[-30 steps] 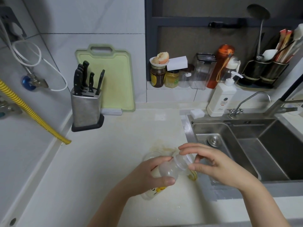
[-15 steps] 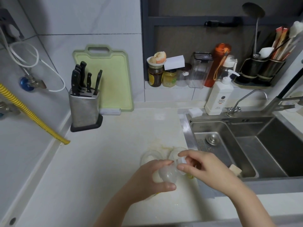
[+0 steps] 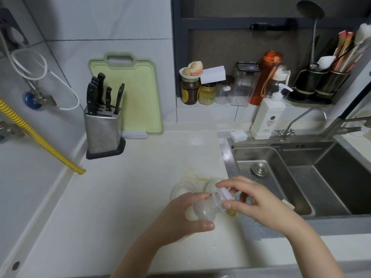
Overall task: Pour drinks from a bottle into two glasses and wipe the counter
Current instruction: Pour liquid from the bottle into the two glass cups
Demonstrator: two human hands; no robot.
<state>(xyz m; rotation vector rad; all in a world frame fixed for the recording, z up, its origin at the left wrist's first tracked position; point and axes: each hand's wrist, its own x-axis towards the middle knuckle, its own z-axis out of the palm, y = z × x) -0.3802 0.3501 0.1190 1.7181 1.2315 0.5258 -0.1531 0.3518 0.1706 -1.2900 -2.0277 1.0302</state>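
Observation:
A clear plastic bottle point(image 3: 203, 210) is tilted over the white counter point(image 3: 112, 207), its neck pointing right. My left hand point(image 3: 180, 219) grips the bottle's body. My right hand point(image 3: 255, 201) pinches the white cap point(image 3: 224, 194) at the bottle's mouth. Two clear glasses stand just behind the hands: one point(image 3: 180, 190) to the left, and one point(image 3: 213, 184) partly hidden by my right hand's fingers. A little yellow liquid point(image 3: 230, 213) shows under the bottle's neck. A yellowish smear point(image 3: 195, 175) marks the counter behind the glasses.
A steel sink point(image 3: 301, 173) lies right of the hands with a small sponge point(image 3: 288, 204) inside. A knife block point(image 3: 102, 127) and green cutting board point(image 3: 130, 93) stand at the back left. A soap dispenser point(image 3: 268, 115), jars and utensil holders line the back ledge.
The camera shifted slightly. My right hand's fingers have turned on the cap at the bottle's mouth, and the bottle stays tilted in my left hand.

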